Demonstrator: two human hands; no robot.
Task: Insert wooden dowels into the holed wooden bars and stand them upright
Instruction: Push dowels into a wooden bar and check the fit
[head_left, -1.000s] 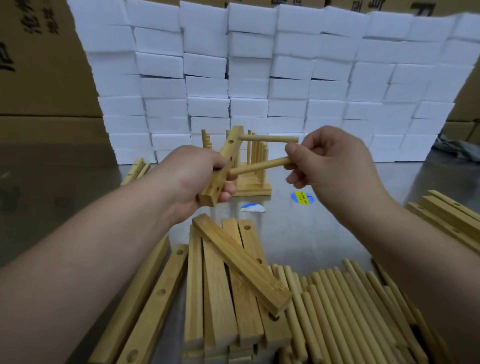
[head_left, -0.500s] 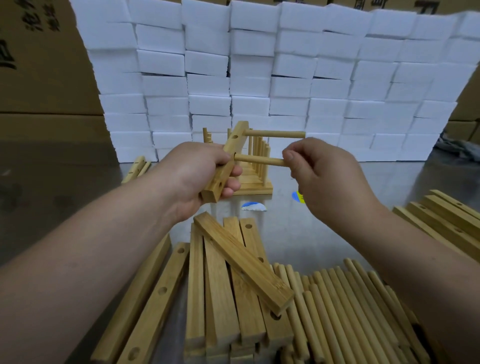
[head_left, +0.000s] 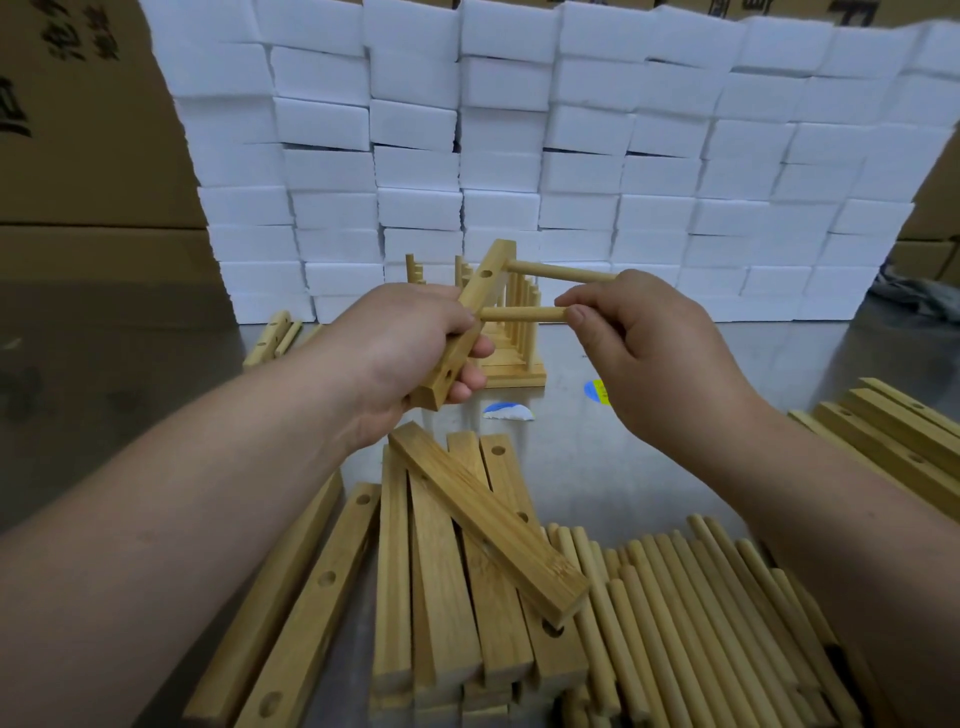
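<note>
Right hand (head_left: 660, 353) on dowel (head_left: 522, 314); left (head_left: 410, 348), bar (head_left: 480, 292)

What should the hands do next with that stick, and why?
Probably push the lower dowel deeper into the bar. The right hand pinches its free end, and its other end sits at a hole beside the left hand, which holds the bar. The upper dowel already stands in its own hole, so seating this one looks like the next step.

On the grey metal table (head_left: 623, 467), a pile of flat holed wooden bars (head_left: 447, 582) lies nearest, loose round wooden dowels (head_left: 691, 613) just right of it. A held bar (head_left: 485, 278) sits above the pile, before upright wooden dowel racks (head_left: 514, 364); a white foam-block wall (head_left: 571, 171) stands behind.
</note>
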